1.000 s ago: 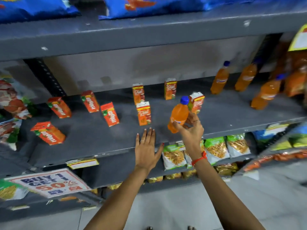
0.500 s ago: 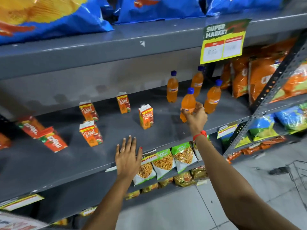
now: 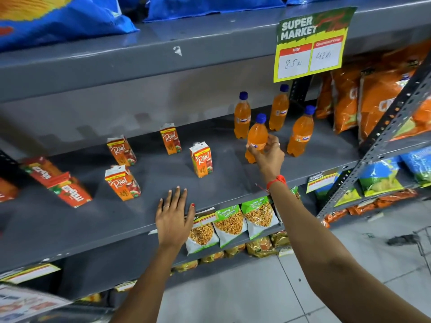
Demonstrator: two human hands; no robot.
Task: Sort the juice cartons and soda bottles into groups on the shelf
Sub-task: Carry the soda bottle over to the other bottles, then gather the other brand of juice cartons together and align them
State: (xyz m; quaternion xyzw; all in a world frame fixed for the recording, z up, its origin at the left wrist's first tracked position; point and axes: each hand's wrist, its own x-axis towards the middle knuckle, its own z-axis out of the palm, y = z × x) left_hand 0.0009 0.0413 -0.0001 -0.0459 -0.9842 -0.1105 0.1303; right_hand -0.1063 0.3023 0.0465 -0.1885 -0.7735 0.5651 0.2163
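Note:
My right hand (image 3: 268, 155) grips an orange soda bottle (image 3: 256, 134) with a blue cap, held just above or on the grey shelf (image 3: 70, 229). Three more soda bottles stand close by: one behind it (image 3: 242, 117), one further back (image 3: 278, 110), one to the right (image 3: 300, 134). Several orange-red juice cartons stand spread over the shelf's left and middle, the nearest carton (image 3: 201, 159) just left of the held bottle. My left hand (image 3: 173, 217) lies flat on the shelf's front edge, fingers apart, holding nothing.
A yellow-green price sign (image 3: 310, 43) hangs from the upper shelf above the bottles. Orange snack bags (image 3: 377, 99) fill the right end behind a perforated upright (image 3: 396, 113). Snack packets (image 3: 231, 222) hang below the shelf edge. Blue chip bags lie on top.
My right hand has carried the soda bottle from among the cartons rightward to the group of three bottles. The view has swung right and closer. My left hand stays flat on the shelf edge.

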